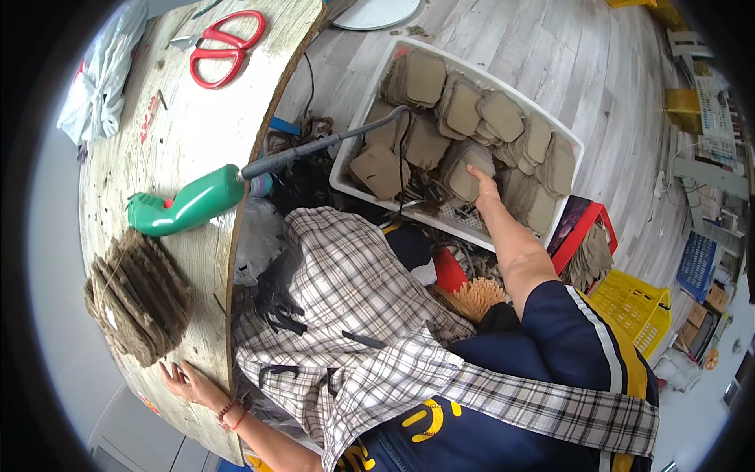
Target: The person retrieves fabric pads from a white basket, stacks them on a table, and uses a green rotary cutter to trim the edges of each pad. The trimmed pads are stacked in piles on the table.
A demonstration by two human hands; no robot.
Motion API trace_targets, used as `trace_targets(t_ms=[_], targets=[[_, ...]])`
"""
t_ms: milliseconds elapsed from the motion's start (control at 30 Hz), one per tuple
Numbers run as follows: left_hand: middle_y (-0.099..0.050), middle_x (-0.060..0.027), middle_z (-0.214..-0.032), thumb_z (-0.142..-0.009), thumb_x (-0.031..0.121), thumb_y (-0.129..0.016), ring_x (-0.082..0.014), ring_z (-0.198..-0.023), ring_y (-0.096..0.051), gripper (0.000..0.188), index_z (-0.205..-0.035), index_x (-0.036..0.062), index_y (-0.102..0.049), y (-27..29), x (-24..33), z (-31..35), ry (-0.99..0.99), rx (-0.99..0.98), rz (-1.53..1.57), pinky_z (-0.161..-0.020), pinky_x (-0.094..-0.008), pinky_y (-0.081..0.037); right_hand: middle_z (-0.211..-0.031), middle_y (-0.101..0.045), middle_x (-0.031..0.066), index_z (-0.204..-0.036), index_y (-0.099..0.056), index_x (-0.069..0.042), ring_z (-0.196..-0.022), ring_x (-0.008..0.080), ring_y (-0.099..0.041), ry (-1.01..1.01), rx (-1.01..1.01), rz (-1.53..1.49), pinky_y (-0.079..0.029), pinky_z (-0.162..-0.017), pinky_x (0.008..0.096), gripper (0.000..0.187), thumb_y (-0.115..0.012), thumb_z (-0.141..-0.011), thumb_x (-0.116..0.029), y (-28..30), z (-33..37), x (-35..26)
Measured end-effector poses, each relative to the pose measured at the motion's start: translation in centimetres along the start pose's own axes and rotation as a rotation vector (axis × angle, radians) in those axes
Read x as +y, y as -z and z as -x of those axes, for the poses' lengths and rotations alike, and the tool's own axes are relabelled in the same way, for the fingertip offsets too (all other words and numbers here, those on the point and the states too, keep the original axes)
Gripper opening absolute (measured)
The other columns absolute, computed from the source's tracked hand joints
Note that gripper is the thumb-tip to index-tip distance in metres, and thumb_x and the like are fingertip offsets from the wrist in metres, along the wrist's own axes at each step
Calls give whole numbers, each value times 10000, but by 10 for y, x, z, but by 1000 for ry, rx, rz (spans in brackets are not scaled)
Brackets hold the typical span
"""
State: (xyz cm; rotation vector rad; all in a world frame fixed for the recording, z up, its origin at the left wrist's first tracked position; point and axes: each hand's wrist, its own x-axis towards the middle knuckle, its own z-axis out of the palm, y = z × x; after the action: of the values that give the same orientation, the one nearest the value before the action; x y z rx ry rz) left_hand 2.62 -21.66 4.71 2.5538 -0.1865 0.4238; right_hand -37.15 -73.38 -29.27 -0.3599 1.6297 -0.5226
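My left hand point(193, 385) rests on the wooden table near its front edge, fingers apart with nothing in them. Just beyond its fingertips stands a bundle of brown, fuzzy-edged pads point(138, 299), which look tied with thin string. Reaching into a white plastic crate point(576, 153), my right hand point(483, 187) grips a stack of flat grey-brown pads point(464, 164) with rounded corners. Its thumb lies on the top pad; the other fingers are mostly hidden. Several similar stacks fill the crate.
A green handheld tool point(197, 206) with a long grey cable lies across the table edge. Red-handled scissors point(228, 51) lie at the far end. Beside the crate stand a red box point(586, 236) of pads and a yellow basket point(633, 311). A checked apron point(354, 267) covers my lap.
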Motion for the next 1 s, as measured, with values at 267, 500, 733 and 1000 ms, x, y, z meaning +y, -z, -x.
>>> trace_targets(t_ms=[267, 500, 733, 1000], targets=[[-403, -173, -1317, -928, 132, -600, -299, -1173, -531, 467, -1355, 4, -460, -3, 0, -1, -34, 23, 58, -975, -397, -468, -1270, -545, 178, -1342, -405, 54, -1142, 301, -529, 87, 109, 342, -410, -988, 420, 899, -856, -616, -227, 54, 47, -12], [-541, -138, -1228, -924, 5, -540, -241, -1075, -591, 294, -1214, -18, -581, 5, 33, 21, -62, 334, 334, -956, -334, -483, -1120, -604, 131, -1219, -468, 11, -977, 234, -610, 444, -270, 300, -518, -827, 363, 698, -827, -635, -123, 46, 181, -98], [-630, -141, -1099, -891, -3, -545, -247, -1045, -587, 232, -1106, -15, -632, 56, 175, 127, -312, -254, 842, -952, -341, -435, -1108, -638, 135, -1295, -435, 30, -992, 214, -624, 1083, -674, 673, -500, -876, 322, 786, -832, -644, -163, -58, 438, -118], [-479, -133, -1333, -899, 51, -593, -208, -1205, -483, 477, -1348, -40, -460, 49, 104, 130, 126, -144, 1296, -1008, -325, -391, -1041, -592, 175, -1391, -371, 1, -926, 337, -594, 2118, -852, 908, -461, -850, 422, 979, -841, -583, -294, -194, 578, 53]])
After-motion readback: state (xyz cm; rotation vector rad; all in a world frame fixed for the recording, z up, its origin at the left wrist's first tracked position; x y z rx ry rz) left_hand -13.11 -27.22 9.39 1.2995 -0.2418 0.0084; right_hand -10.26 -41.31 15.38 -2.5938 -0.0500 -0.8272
